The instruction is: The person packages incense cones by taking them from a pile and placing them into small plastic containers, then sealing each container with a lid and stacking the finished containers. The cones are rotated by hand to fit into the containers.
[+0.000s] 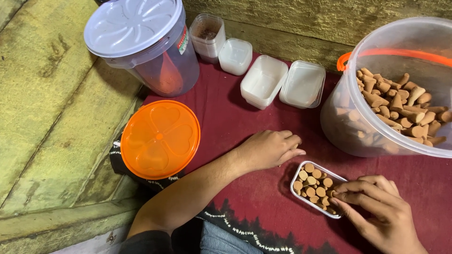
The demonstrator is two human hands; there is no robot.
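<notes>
A dark red cloth (245,117) is covering the floor. The right hand (376,211) is pinching brown cones into the small rectangular box (314,188), its long axis running diagonally; the left hand (268,149) is resting loosely curled, empty, just beside it.

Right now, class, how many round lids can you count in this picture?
2. A white lid sits on the clear tub at the top left; an orange lid lies flat on the red cloth's left edge. Others may lie outside the frame.
</notes>
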